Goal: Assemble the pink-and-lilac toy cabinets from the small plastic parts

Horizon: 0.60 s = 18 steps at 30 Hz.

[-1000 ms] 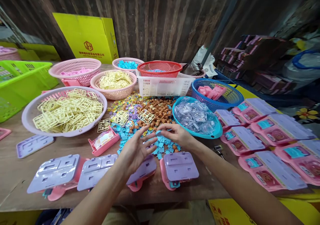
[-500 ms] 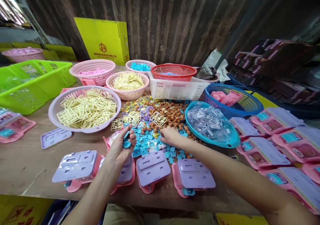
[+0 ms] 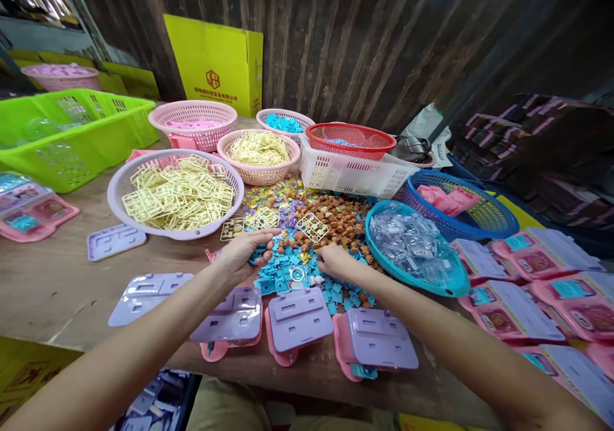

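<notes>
Head camera view, looking down at a crowded wooden table (image 3: 57,290). Left hand (image 3: 244,252) is cupped, fingers curled round a few small blue plastic pieces (image 3: 259,254), apparently gathering them. Right hand (image 3: 336,261) rests fingertips-down, nearly closed, picking in the loose pile of blue pieces (image 3: 292,277) between both hands. Just nearer lie lilac-lidded pink cases (image 3: 297,319); beyond, a basket of cream frames (image 3: 177,194) within reach.
</notes>
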Each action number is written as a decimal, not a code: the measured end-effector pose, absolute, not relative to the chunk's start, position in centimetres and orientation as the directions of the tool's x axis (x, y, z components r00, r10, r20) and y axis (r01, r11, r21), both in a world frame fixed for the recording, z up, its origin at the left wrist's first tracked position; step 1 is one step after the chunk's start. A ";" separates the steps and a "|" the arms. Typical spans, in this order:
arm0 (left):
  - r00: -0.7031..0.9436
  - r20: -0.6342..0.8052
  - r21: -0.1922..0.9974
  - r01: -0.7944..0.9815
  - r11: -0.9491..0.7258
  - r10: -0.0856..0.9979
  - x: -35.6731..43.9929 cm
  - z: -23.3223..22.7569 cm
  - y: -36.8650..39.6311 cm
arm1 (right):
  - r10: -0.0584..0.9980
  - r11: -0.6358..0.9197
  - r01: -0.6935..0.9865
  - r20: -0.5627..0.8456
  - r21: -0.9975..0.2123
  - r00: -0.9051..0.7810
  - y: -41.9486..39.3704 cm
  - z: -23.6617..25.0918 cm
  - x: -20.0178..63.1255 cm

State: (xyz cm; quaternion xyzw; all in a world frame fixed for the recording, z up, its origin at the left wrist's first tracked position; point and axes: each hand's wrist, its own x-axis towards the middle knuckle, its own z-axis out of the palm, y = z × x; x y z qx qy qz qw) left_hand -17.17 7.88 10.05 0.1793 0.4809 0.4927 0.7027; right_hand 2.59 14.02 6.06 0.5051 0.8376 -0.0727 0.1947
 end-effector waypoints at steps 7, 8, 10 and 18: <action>0.129 -0.568 0.731 -0.375 0.571 0.813 -15.6 9.2 9.6 | 0.845 0.458 0.885 -0.350 0.086 -0.404 13.6 5.5 1.7; 0.126 -0.570 0.733 -0.369 0.572 0.812 -15.5 9.3 9.8 | 0.846 0.458 0.885 -0.347 0.081 -0.406 13.7 5.5 1.7; 0.113 -0.583 0.730 -0.362 0.580 0.805 -15.6 9.3 10.3 | 0.844 0.457 0.887 -0.344 0.061 -0.411 14.0 6.0 1.8; 0.274 -0.665 0.614 -0.329 0.717 0.695 -13.7 8.4 10.6 | 0.762 0.584 0.796 -0.231 -0.159 -0.605 13.9 11.5 1.2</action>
